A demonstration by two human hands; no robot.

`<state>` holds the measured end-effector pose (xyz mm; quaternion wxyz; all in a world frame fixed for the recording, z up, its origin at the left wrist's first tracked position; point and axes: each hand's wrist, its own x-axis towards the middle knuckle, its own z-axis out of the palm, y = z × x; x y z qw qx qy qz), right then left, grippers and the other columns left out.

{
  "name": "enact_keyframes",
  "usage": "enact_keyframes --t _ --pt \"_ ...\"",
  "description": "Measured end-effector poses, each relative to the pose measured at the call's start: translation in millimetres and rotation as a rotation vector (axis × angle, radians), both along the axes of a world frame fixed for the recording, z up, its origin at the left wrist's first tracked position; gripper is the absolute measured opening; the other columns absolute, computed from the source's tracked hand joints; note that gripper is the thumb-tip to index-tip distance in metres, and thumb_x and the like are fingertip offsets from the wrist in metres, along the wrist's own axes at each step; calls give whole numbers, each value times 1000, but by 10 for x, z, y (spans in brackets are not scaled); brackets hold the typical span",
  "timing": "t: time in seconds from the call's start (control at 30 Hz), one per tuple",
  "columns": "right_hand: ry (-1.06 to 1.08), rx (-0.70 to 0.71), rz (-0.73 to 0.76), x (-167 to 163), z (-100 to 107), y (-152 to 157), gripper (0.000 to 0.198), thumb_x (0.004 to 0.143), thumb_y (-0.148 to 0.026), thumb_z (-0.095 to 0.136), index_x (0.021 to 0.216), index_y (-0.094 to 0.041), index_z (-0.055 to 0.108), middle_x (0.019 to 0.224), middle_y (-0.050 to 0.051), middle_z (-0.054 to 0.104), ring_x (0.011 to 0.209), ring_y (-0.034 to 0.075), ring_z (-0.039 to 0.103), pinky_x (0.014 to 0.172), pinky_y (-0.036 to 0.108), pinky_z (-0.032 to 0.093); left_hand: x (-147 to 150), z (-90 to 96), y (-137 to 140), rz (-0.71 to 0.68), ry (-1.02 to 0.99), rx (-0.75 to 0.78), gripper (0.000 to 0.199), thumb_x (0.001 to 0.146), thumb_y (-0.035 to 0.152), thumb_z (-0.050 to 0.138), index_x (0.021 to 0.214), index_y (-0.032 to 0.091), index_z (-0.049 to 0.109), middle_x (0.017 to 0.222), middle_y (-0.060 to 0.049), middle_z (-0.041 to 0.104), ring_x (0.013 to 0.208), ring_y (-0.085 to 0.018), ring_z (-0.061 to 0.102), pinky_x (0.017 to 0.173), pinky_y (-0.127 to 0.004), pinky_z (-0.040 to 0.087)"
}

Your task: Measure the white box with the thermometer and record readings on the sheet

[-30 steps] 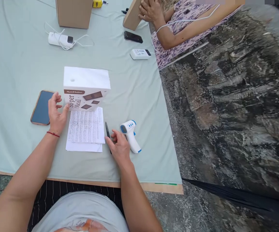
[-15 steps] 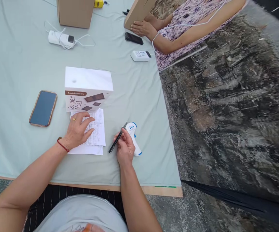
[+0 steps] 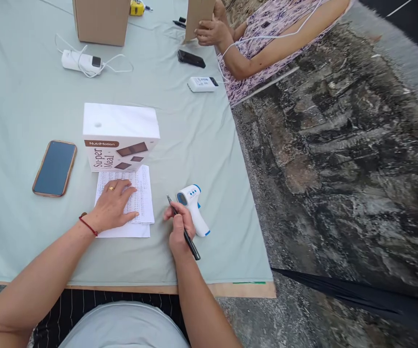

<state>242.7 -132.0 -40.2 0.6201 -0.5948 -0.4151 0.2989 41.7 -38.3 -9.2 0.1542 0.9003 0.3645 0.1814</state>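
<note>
the slim black pen [image 3: 191, 245] is gripped in the right hand [image 3: 177, 238], its point angled toward the papers [image 3: 142, 203]; half a second ago it slanted the other way, and before that it lay on the table [image 3: 230, 241]. the left hand [image 3: 111, 209], at the box a second ago, now lies open on the papers, fingers spread. at least two thin sheets show, the upper one dense with small marks. one smooth white box [image 3: 120, 121], printed with three dark squares, stands at their far edge. one curved plastic thermometer [image 3: 200, 221] sits just beside the right hand, one flat phone [image 3: 54, 168] to the left. farther off are two white gadgets [image 3: 73, 59], a brown cardboard box [image 3: 102, 21], and a co-worker's hand [image 3: 210, 33] on a cardboard piece [image 3: 197, 14], now more upright. wrinkled pale green cloth covers the table.
</note>
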Motion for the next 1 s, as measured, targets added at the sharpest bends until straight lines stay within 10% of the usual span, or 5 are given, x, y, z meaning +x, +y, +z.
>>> enact_keyframes --t 1.0 --pt "-202 -187 22 -299 126 -118 8 73 -29 61 68 -22 62 57 -4 59 50 12 50 49 25 42 50 95 -42 -3 92 -42 59 71 48 77 117 14 60 131 -20 54 119 -38 50 105 -58 38"
